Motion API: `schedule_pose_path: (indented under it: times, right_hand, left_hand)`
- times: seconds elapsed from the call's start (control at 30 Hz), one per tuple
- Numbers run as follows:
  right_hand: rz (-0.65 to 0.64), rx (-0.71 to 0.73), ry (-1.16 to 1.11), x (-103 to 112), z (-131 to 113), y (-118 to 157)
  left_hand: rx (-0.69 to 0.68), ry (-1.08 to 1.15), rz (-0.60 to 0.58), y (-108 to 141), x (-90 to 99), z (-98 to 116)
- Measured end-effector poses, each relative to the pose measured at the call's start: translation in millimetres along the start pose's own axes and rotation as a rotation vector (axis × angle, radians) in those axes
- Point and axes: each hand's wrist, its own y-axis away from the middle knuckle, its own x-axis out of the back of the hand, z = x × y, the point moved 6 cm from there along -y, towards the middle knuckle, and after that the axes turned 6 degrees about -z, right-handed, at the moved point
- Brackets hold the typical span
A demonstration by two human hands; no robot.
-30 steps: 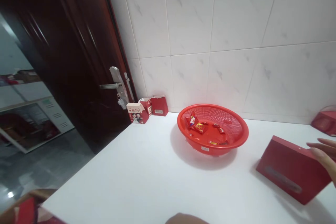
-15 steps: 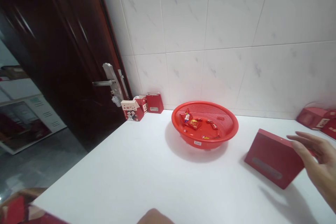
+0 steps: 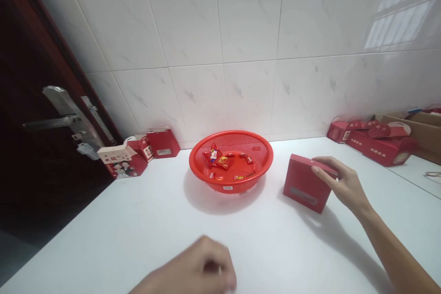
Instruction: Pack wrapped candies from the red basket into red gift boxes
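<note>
My right hand grips the top edge of a red box with a clear window strip, between thumb and fingers; the box stands on the white table right of the basket. Over the near middle of the table is my left hand, its fingers curled together, slightly blurred; whether anything is inside them is hidden. A red mesh basket lies between the hands and the wall, holding several red-wrapped candies.
At the back left stand a printed box, a small red box and a red bag-like box. Several red boxes and a cardboard carton are at the right. A dark door is left.
The view has turned right, showing more boxes and the carton. My left hand has come further into view. My right hand has closed on the red box's top, where its fingers were more spread.
</note>
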Motion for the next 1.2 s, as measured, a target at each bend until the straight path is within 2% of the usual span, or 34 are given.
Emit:
schedule_pose_path:
  times: [0.07,0.13,0.2,0.27,0.37,0.43,0.5,0.63,0.77,0.87,1.0,1.07,1.2]
  right_hand:
    - [-0.035,-0.008,-0.014,0,0,0]
    - [-0.056,-0.014,-0.019,0,1,-1]
    - [-0.060,-0.013,-0.013,0,2,-2]
    - [-0.054,0.010,0.015,2,4,-3]
    - [-0.084,0.059,0.055,7,7,-7]
    - [-0.121,0.087,0.055,9,9,-9]
    - [-0.103,0.136,0.072,11,7,-9]
    - [0.082,0.275,0.138,13,-9,-1]
    - [0.270,0.288,0.154,21,-9,-1]
    - [0.450,0.234,0.161,45,12,-10]
    - [0.677,0.125,0.185,82,58,-22]
    - [0.678,0.035,0.210,91,83,-28]
    - [0.579,-0.115,0.191,94,124,-30]
  left_hand:
    - [0.060,-0.211,0.408,8,46.3,-3]
    - [0.020,-0.387,0.746,15,83.3,1]
    - [-0.056,-0.516,0.909,13,104.9,5]
    - [-0.100,-0.627,0.902,0,113.1,5]
    - [-0.085,-0.758,0.765,-21,110.6,-1]
    - [-0.068,-0.814,0.712,-26,108.1,-4]
    - [-0.060,-0.833,0.696,-25,108.7,-6]
    - [-0.075,-0.826,0.660,-18,112.2,-3]
    - [-0.127,-0.809,0.667,-10,111.5,10]
    - [-0.198,-0.769,0.691,-4,109.7,23]
    - [-0.255,-0.723,0.720,3,110.5,33]
    - [-0.261,-0.704,0.725,5,112.1,36]
    - [-0.266,-0.674,0.732,9,115.1,38]
